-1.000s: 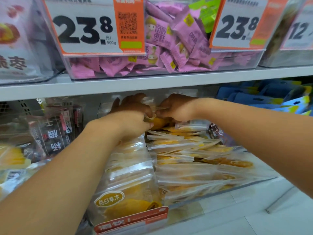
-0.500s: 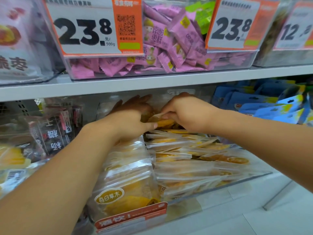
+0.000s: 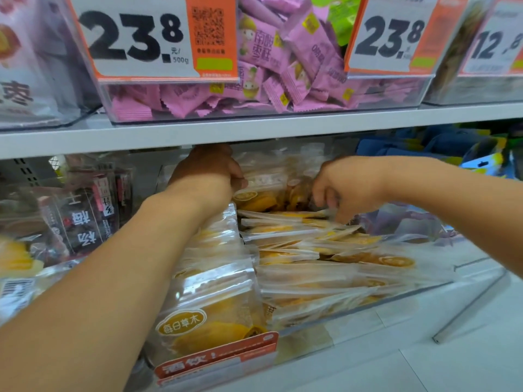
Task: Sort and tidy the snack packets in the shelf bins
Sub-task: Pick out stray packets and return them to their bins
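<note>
At the back of the lower bin (image 3: 368, 302), head view (only view): both hands are in among the clear mango packets (image 3: 311, 250).

Left hand (image 3: 206, 176) grips an upright packet (image 3: 263, 188) by its top-left edge, thumb over the front, just under the upper shelf (image 3: 254, 131). Right hand (image 3: 348, 185) has its fingers curled down, tips touching the top edge of the rearmost flat-stacked packet (image 3: 297, 215); looks like a pinch, but blur means I can't confirm a closed hold.

Where the stock sits: right row leans back in shingled layers, left row (image 3: 215, 278) stands front-facing, and the front packet (image 3: 209, 326) is against the bin's price label (image 3: 218, 360).

Risks, my read:
- Little room between the left hand and the shelf above. Lifting the upright packet would likely catch knuckles or the packet top.
- Slick film. Pulling one layer on the right could drag its neighbours and fan the row forward over the low front wall.
- Left forearm lies across the left row, so drawing back carelessly could tip those packets.
- Dark plum packets (image 3: 85, 219) sit in the next bin on the left; anything loose could end up mixed in there.
</note>
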{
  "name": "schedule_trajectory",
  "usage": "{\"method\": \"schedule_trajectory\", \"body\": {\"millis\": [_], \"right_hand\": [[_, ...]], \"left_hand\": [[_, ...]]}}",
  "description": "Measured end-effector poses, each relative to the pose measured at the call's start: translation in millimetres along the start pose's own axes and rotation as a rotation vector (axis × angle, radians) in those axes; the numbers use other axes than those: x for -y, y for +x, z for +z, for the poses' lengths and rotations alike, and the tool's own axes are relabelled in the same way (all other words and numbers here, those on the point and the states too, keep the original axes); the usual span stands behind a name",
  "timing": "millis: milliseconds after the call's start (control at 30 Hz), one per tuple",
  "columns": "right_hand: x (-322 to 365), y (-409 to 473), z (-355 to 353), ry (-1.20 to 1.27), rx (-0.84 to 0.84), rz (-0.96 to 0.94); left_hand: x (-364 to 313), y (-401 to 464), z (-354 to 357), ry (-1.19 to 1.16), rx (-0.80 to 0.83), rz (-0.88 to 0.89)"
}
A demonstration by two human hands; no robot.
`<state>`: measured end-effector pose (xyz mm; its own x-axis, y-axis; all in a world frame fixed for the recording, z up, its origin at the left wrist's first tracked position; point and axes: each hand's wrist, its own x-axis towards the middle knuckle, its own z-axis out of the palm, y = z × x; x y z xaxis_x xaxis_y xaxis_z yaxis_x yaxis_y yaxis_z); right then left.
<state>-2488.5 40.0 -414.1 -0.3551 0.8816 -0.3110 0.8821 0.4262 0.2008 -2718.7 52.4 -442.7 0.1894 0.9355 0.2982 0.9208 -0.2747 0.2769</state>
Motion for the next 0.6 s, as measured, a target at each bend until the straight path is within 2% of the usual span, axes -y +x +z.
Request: {"method": "schedule_trajectory", "body": {"millis": [67, 133, 267, 367, 500, 600], "right_hand": [[-7, 5, 16, -0.054, -0.033, 0.011], [-11, 8, 23, -0.069, -0.177, 0.007], [13, 0, 6, 0.265, -0.496, -0.227], [42, 12, 1, 0.295, -0.464, -0.324], [49, 42, 12, 0.397, -0.488, -0.310], [49, 52, 21, 0.546, -0.557, -0.324]], "left_hand": [[-2, -2, 0, 0.001, -0.014, -0.001], [-3, -3, -1, -0.009, -0.024, -0.019], [-4, -7, -2, -0.065, -0.017, -0.041], [-3, -8, -3, -0.079, -0.034, -0.056], [3, -5, 0, -0.135, -0.085, -0.106], [-1, -7, -1, -0.346, -0.090, -0.092]]}}
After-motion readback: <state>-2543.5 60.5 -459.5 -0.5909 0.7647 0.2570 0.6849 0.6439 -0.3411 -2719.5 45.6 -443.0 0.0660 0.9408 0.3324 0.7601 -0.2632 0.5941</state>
